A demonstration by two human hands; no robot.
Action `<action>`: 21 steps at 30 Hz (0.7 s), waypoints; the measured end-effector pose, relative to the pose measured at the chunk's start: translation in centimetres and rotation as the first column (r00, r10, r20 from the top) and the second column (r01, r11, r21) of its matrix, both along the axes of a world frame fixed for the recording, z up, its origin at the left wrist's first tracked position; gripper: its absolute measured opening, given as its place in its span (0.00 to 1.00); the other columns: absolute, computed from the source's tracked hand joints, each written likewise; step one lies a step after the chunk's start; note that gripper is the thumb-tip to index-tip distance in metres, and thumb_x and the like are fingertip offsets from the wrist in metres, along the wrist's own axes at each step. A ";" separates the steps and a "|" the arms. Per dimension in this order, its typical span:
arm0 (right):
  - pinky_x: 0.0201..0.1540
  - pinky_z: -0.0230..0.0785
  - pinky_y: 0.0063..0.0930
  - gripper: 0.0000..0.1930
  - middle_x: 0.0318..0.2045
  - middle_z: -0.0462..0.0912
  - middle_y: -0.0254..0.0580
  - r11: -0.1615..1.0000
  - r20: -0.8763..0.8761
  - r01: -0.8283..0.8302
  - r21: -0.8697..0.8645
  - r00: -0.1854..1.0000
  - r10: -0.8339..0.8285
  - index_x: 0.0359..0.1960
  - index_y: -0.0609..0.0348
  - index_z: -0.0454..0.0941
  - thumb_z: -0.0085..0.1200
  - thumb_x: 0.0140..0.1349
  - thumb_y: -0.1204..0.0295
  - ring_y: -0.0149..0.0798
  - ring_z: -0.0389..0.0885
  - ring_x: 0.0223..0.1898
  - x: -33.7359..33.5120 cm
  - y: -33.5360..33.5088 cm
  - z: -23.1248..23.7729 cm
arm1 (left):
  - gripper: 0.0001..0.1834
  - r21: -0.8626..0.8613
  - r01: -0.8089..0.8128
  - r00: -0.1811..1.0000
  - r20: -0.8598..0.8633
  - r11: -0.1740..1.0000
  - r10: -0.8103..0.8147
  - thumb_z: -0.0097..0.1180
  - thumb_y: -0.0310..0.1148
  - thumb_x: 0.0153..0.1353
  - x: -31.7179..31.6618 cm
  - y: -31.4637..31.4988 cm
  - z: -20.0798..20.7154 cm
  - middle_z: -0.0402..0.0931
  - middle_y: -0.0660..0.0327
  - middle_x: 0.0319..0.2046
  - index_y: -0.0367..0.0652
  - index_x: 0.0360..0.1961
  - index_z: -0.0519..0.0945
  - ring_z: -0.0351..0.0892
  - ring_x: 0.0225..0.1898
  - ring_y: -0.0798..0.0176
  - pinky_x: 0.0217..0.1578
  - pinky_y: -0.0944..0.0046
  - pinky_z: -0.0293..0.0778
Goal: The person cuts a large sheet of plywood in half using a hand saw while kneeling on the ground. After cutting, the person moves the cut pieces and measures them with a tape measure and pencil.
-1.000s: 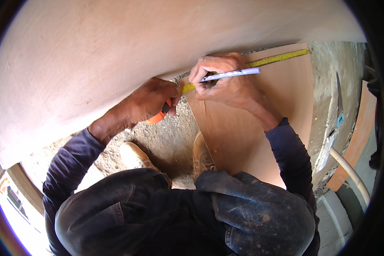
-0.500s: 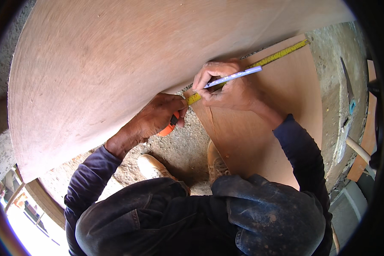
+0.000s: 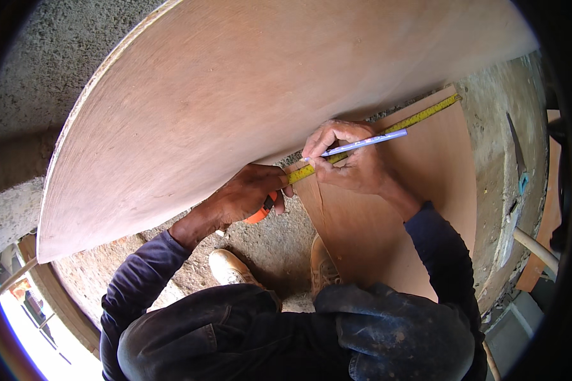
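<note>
My left hand (image 3: pixel 251 193) is closed around an orange tape measure (image 3: pixel 261 211), near the left corner of a thin plywood piece (image 3: pixel 388 222). From it the yellow blade (image 3: pixel 424 114) runs across the piece to its far right edge. A light purple pencil (image 3: pixel 368 141) is pinched in my right hand (image 3: pixel 356 165), its tip pointing left beside the blade. That hand rests on the plywood and covers the middle of the blade. A large plywood sheet (image 3: pixel 235 89) with a curved edge rises just beyond both hands.
On the rough concrete floor (image 3: pixel 279 232) stand my shoes (image 3: pixel 229 265). At the right lies a handsaw (image 3: pixel 516 143) with a blue handle. Close to it are a wooden stick (image 3: pixel 535 249) and a strip of board (image 3: pixel 543 222). A grey concrete wall (image 3: pixel 63 63) fills the upper left.
The whole view has shifted, so hands and boards sit lower in the picture and more of the large sheet's left edge shows. Both hands keep their holds on tape measure and pencil.
</note>
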State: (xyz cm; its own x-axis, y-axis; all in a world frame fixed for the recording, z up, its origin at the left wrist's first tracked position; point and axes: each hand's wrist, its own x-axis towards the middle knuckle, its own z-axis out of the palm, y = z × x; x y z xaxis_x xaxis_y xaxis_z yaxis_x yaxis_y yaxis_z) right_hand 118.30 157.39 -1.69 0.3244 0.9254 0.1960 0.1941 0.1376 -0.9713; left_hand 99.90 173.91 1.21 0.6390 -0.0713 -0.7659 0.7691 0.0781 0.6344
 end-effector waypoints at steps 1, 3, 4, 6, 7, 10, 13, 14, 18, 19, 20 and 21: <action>0.36 0.79 0.25 0.06 0.35 0.88 0.43 1.000 -0.023 0.009 0.008 1.000 -0.008 0.31 0.61 0.79 0.62 0.56 0.86 0.28 0.87 0.34 0.0 0.0 0.0 | 0.20 -0.001 0.008 1.000 -0.004 1.000 -0.008 0.44 0.41 0.78 0.1 0.0 0.0 0.83 0.62 0.27 0.41 0.37 0.83 0.80 0.33 0.70 0.41 0.63 0.73; 0.37 0.79 0.26 0.04 0.37 0.88 0.46 0.999 -0.083 0.036 0.011 0.996 -0.035 0.35 0.64 0.80 0.60 0.59 0.84 0.30 0.87 0.34 -0.1 -0.3 0.1 | 0.20 -0.010 0.013 1.000 0.000 1.000 -0.013 0.45 0.43 0.78 0.2 0.2 0.0 0.84 0.63 0.27 0.42 0.38 0.84 0.79 0.34 0.71 0.42 0.63 0.72; 0.39 0.81 0.28 0.07 0.38 0.87 0.48 0.999 -0.084 0.022 -0.048 0.996 -0.026 0.43 0.68 0.82 0.53 0.67 0.80 0.32 0.88 0.35 -0.2 -0.6 0.2 | 0.20 -0.020 0.010 1.000 0.009 1.000 -0.009 0.45 0.43 0.78 0.2 0.3 0.0 0.84 0.63 0.27 0.42 0.37 0.84 0.79 0.34 0.71 0.42 0.63 0.72; 0.42 0.82 0.29 0.11 0.42 0.86 0.48 0.999 -0.079 0.000 -0.034 0.997 -0.003 0.46 0.67 0.83 0.48 0.71 0.78 0.33 0.86 0.37 -0.2 -0.8 0.2 | 0.20 -0.025 0.012 1.000 -0.006 1.000 -0.012 0.45 0.43 0.78 0.4 0.4 0.1 0.84 0.63 0.27 0.43 0.37 0.84 0.78 0.34 0.71 0.42 0.63 0.71; 0.43 0.83 0.29 0.13 0.44 0.86 0.48 1.000 -0.073 -0.016 -0.025 0.997 0.014 0.48 0.67 0.84 0.46 0.73 0.76 0.33 0.85 0.38 -0.2 -0.9 0.2 | 0.19 -0.020 0.016 0.999 -0.031 1.000 -0.017 0.46 0.43 0.77 0.4 0.4 0.2 0.83 0.63 0.27 0.43 0.37 0.84 0.78 0.33 0.71 0.41 0.64 0.70; 0.43 0.83 0.31 0.16 0.44 0.87 0.50 0.999 -0.012 -0.036 0.004 0.999 0.036 0.49 0.67 0.84 0.41 0.75 0.77 0.35 0.85 0.39 -0.2 -1.0 0.4 | 0.19 0.001 0.034 0.998 -0.052 0.999 -0.034 0.47 0.43 0.77 0.6 0.5 0.3 0.83 0.63 0.26 0.44 0.36 0.84 0.76 0.32 0.71 0.41 0.65 0.69; 0.42 0.82 0.32 0.16 0.43 0.87 0.53 0.999 -0.019 -0.024 0.024 1.000 0.024 0.47 0.68 0.84 0.40 0.76 0.78 0.37 0.85 0.38 -0.4 -1.1 1.1 | 0.19 -0.016 0.023 0.998 -0.063 1.000 -0.024 0.46 0.43 0.77 0.7 0.4 0.3 0.83 0.63 0.26 0.44 0.36 0.85 0.76 0.34 0.71 0.42 0.65 0.69; 0.42 0.82 0.32 0.16 0.43 0.87 0.53 1.000 -0.038 -0.009 0.023 0.999 0.010 0.47 0.68 0.84 0.40 0.76 0.78 0.37 0.85 0.38 -0.5 -1.2 1.4 | 0.19 -0.019 0.021 0.998 -0.059 1.000 -0.023 0.46 0.42 0.77 0.7 0.3 0.4 0.83 0.63 0.26 0.44 0.36 0.84 0.76 0.34 0.71 0.42 0.65 0.69; 0.42 0.83 0.36 0.15 0.41 0.88 0.57 0.998 -0.034 0.039 0.056 0.999 -0.037 0.45 0.69 0.82 0.39 0.75 0.79 0.41 0.87 0.38 -0.5 -1.8 3.4 | 0.19 -0.070 -0.042 0.999 0.017 0.997 0.043 0.46 0.40 0.78 -0.1 -0.5 0.8 0.82 0.63 0.26 0.42 0.35 0.83 0.77 0.34 0.70 0.41 0.64 0.70; 0.42 0.84 0.37 0.15 0.41 0.88 0.58 0.996 -0.034 0.058 0.065 0.998 -0.056 0.45 0.70 0.82 0.38 0.75 0.79 0.42 0.88 0.38 -0.5 -2.0 4.0 | 0.18 -0.059 -0.040 0.998 0.046 0.997 0.043 0.46 0.39 0.78 -0.4 -0.8 1.0 0.81 0.63 0.27 0.41 0.35 0.83 0.78 0.34 0.70 0.40 0.64 0.71; 0.41 0.85 0.39 0.14 0.40 0.87 0.61 0.992 0.042 0.093 0.087 0.994 -0.097 0.43 0.70 0.80 0.38 0.73 0.79 0.46 0.88 0.40 -0.1 -2.1 4.7 | 0.20 -0.066 -0.016 0.993 0.113 0.998 0.023 0.41 0.39 0.79 -0.6 -1.3 1.2 0.82 0.63 0.27 0.41 0.36 0.81 0.79 0.31 0.71 0.37 0.63 0.74; 0.40 0.85 0.39 0.13 0.39 0.86 0.61 0.984 0.061 0.112 0.138 0.991 -0.121 0.43 0.69 0.79 0.38 0.73 0.79 0.46 0.88 0.39 0.1 -2.2 5.5 | 0.18 -0.077 -0.016 0.989 0.142 0.997 0.027 0.41 0.37 0.79 -1.0 -1.8 1.5 0.81 0.63 0.26 0.41 0.37 0.81 0.78 0.31 0.73 0.35 0.65 0.74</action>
State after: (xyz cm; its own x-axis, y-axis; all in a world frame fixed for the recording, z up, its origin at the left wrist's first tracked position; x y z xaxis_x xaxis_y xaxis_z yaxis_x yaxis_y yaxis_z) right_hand 118.40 155.17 3.81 0.4100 0.8458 0.3413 0.2825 0.2380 -0.9293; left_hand 98.86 172.13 2.75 0.7437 -0.1103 -0.6594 0.6684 0.1452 0.7295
